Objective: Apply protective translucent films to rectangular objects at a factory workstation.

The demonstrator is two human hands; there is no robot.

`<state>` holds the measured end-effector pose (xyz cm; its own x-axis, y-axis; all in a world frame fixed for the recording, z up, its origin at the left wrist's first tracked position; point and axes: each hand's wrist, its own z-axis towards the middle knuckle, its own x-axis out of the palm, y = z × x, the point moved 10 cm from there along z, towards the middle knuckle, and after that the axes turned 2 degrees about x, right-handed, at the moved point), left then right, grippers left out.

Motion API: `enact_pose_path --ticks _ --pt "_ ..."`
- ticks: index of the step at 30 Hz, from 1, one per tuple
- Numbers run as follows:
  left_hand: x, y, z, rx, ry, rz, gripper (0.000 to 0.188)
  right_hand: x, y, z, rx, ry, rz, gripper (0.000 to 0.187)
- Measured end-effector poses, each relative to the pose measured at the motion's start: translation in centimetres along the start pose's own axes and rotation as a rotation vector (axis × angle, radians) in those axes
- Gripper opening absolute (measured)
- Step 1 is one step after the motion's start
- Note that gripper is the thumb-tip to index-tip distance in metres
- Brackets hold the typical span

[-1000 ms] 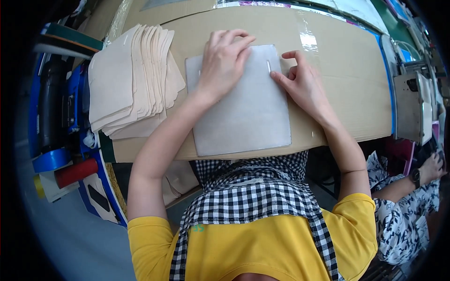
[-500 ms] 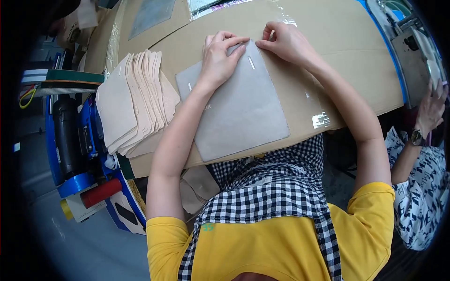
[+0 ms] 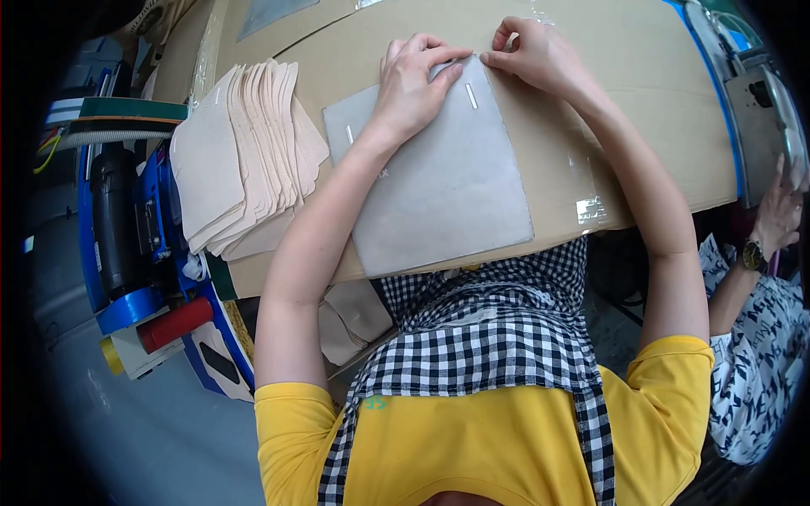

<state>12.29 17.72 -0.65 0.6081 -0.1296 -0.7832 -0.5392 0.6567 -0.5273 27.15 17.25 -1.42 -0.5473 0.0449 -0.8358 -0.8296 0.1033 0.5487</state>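
Note:
A flat grey template plate [image 3: 451,198] with two narrow slots lies on the cardboard-covered table in front of me. My left hand [image 3: 412,88] rests on the plate's far part, thumb and forefinger apart and pointing at its far right corner. Just beyond that same corner, my right hand [image 3: 536,59] is closed in a pinch, thumb against the curled fingers. Whatever it may hold is too small to make out. Left of the plate, a fanned stack of pale beige cut pieces [image 3: 215,160] reaches close to my left forearm.
Brown cardboard [image 3: 633,110] covers the table, with clear tape on it. Another grey plate [image 3: 270,15] lies at the far left. A blue-framed machine with a black cylinder [image 3: 118,228] stands at left. At right, a co-worker's hand [image 3: 776,219] is by a metal machine [image 3: 755,105].
The view has shifted slightly, so the table sits higher in the picture. Both hands keep about the same place at the plate's far corner, the right one still pinched.

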Motion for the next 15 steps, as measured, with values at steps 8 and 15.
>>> enact_pose_path --ticks 8,15 --pt "-1.5 1.8 -0.4 -0.145 -0.119 -0.378 0.039 1.6 5.0 -2.8 -0.508 -0.131 -0.229 0.036" --pt "-7.6 -11.5 -8.3 0.279 -0.111 0.041 0.068 1.7 4.8 -1.6 -0.524 -0.125 -0.084 0.037"
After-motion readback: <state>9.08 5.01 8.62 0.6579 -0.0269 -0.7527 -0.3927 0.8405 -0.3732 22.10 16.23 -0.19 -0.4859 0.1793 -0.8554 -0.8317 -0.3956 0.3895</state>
